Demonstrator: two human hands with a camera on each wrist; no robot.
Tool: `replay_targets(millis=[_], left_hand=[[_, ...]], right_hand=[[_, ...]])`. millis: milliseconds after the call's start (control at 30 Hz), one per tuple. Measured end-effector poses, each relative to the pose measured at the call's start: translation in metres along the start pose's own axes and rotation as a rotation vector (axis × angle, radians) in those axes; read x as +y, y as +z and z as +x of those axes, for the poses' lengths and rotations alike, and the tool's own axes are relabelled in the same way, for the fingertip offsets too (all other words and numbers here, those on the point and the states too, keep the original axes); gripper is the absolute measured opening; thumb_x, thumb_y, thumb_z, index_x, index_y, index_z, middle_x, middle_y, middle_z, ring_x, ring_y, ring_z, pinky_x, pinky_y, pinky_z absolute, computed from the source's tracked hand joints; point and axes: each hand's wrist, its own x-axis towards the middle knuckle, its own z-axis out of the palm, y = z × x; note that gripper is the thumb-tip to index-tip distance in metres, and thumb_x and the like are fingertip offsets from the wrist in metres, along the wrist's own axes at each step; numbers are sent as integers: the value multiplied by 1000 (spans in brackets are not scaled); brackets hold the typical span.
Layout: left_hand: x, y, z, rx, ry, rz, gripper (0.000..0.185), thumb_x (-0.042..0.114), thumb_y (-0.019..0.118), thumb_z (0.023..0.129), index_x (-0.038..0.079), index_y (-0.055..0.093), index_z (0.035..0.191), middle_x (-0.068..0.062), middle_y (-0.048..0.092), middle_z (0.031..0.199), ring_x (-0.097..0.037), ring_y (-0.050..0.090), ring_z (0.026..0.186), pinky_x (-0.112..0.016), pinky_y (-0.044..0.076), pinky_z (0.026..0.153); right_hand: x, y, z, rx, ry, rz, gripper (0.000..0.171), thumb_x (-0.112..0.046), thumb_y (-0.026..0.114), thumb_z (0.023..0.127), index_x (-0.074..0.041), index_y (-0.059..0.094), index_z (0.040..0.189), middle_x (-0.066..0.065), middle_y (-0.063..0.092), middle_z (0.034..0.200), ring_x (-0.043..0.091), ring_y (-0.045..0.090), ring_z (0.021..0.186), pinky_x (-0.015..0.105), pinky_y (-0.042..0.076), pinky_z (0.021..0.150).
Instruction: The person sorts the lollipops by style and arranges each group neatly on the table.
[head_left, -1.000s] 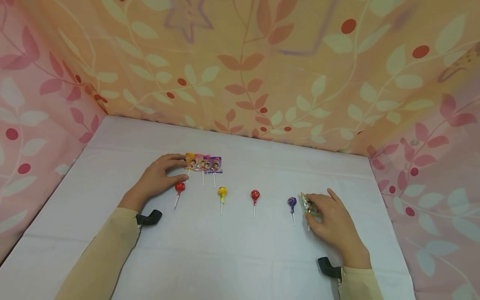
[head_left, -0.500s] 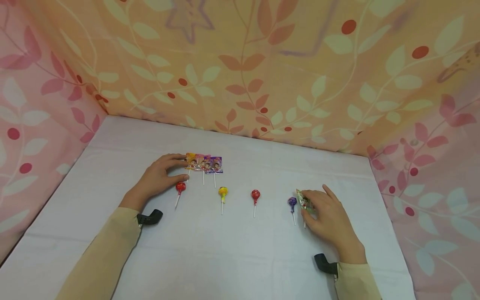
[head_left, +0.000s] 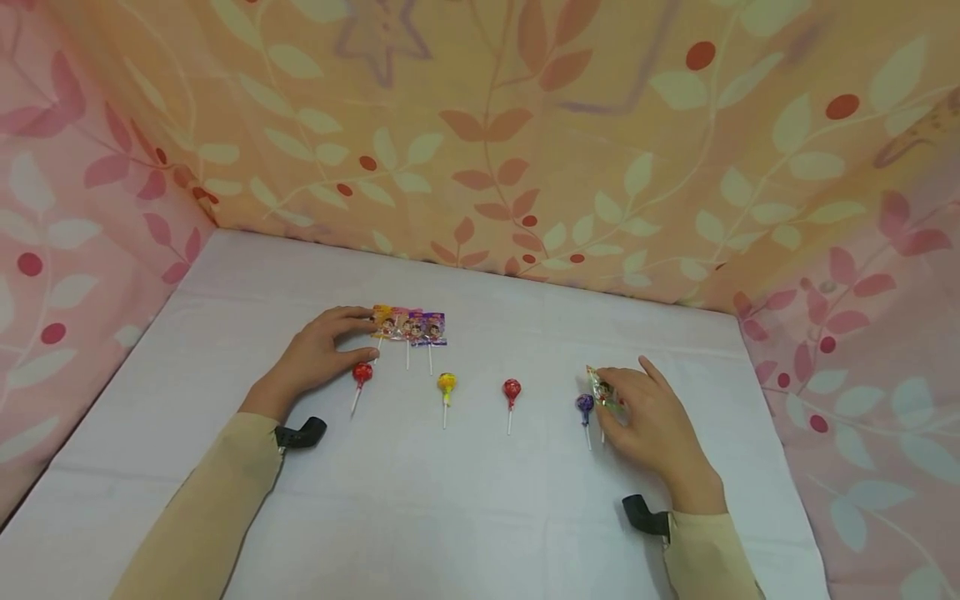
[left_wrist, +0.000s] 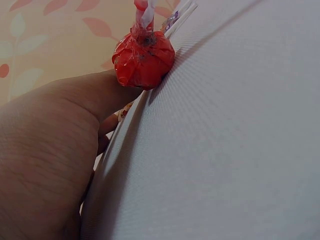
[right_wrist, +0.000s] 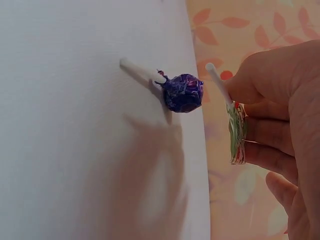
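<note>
From the head view, a flat green-wrapped lollipop [head_left: 603, 393] is pinched in the right hand [head_left: 652, 425], lifted a bit off the white table [head_left: 465, 500], stick pointing back toward the person, and the purple lollipop [head_left: 584, 405] is sat just to its left, so the right hand is way nearer to that end of the row. The left hand [head_left: 318, 358] is rested with fingertips on a strip of flat wrapped lollipops [head_left: 409, 326], thumb by a red lollipop [head_left: 362, 373]; nothing looks gripped there. In the left wrist view, the red ball [left_wrist: 144, 59] is seen touching the thumb [left_wrist: 95, 95], crinkly foil, stick away. In the right wrist view, the green wrapper [right_wrist: 237, 132] is held edge-on between thumb and fingers [right_wrist: 270, 130], white stick poking out, purple one [right_wrist: 183, 92] lying close beside.
</note>
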Motion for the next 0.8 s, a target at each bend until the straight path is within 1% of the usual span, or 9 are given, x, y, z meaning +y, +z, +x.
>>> replay_targets(millis=[100,167,300,567,733,800], left_hand=[[0,-1,0,4,5,-3,53,42,87,95,17,74,141,-9,54,162,-40,40,156,-69,33,124],[0,-2,0,8,5,-3,52,41,88,95,17,75,140,-9,55,162,-40,41,155,-69,33,124],[0,-2,0,8,2,-2,52,40,88,95,18,75,140,-9,55,162,-39,41,156,-68,33,124],[1,-3,0,6,4,4,52,39,88,95,17,75,140,-9,55,162,-39,42,155,-68,33,124],[2,-1,0,1,4,-7,53,40,88,95,16,74,140,-9,55,162,-39,42,155,-68,34,124],[2,-1,0,-3,4,-10,53,41,88,95,16,74,141,-9,55,162,-39,41,155,-68,33,124]], right_hand=[[-2,1,5,2,-5,9,46,-14,79,86,-1,73,130,13,78,120,33,72,115,57,28,130],[-4,3,9,2,-11,21,46,-14,79,87,0,73,131,13,78,121,33,72,115,58,29,130],[-9,9,17,5,-21,47,46,-15,80,88,0,73,131,13,78,123,33,72,116,64,32,126],[-17,15,31,23,-45,57,45,-16,78,90,0,74,131,14,78,122,33,72,117,62,33,127],[-19,19,35,14,-48,61,45,-17,79,89,0,73,131,14,77,123,33,72,119,65,35,125],[-21,20,35,3,-41,64,45,-18,79,90,-1,73,131,14,77,124,33,72,120,64,34,126]])
